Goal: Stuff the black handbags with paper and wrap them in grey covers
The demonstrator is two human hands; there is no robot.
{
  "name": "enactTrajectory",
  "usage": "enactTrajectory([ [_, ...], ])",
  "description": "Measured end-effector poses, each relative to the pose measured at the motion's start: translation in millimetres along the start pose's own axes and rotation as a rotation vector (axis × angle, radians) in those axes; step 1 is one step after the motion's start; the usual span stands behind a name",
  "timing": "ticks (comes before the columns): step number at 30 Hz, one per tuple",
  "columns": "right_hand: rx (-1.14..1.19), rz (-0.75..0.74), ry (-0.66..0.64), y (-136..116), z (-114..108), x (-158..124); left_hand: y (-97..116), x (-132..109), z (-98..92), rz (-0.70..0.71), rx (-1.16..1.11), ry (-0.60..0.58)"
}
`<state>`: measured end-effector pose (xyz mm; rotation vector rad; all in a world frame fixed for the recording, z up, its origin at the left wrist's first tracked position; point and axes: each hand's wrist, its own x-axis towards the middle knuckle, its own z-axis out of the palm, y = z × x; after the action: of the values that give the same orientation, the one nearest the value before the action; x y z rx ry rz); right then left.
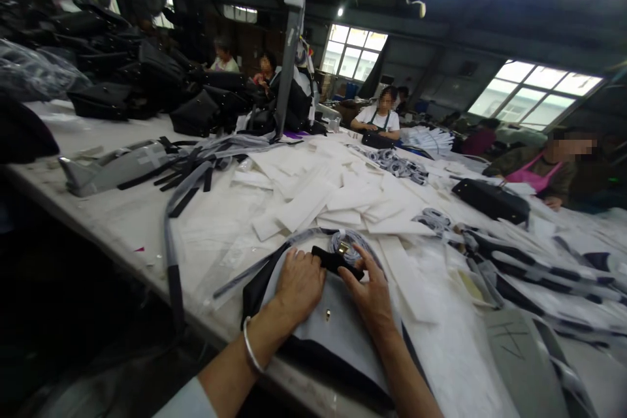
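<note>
Two bare hands are working close together without touching: the left hand (298, 286) is lying over the end of a black leather tab (337, 261), and the right hand (368, 294) is pressing its fingers on the other end. I cannot tell if they are really gripping it. The tab is sitting on a grey-lined bag panel (337, 339), close to the table edge, with one small gold stud (328, 315) showing on it.

The risk I am seeing is that the panel is slipping over this edge if the hands are pulling it, and that the metal bangle (249, 347) on the left wrist is scratching the lining. One coiled strap with a metal buckle (347, 245) is also touching the tab, so it may be catching the fingers.

Further out, many white cut pieces (313, 199) are covering the cutting table (112, 228), one black handbag (490, 201) is lying at right, and at least five co-workers are sitting beyond.
</note>
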<state>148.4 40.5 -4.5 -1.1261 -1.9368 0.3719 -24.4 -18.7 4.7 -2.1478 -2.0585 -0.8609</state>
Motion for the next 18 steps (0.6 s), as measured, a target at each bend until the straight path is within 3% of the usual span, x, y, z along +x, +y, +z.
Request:
enactTrajectory([
  [4, 0.065, -0.155, -0.119, -11, -11, -5, -13, -2, 7.2, -0.121, -0.136, 0.089],
  [10, 0.229, -0.1, -0.282, -24, -16, -7, -29, -1, 2.1, -0.193, -0.341, 0.264],
  [14, 0.217, -0.088, -0.355, -29, -13, -5, -21, -5, -13.3, -0.061, -0.463, 0.274],
  [18, 0.205, -0.11, -0.366, -29, -10, -5, -10, -13, -25.1, 0.182, -0.556, 0.143],
])
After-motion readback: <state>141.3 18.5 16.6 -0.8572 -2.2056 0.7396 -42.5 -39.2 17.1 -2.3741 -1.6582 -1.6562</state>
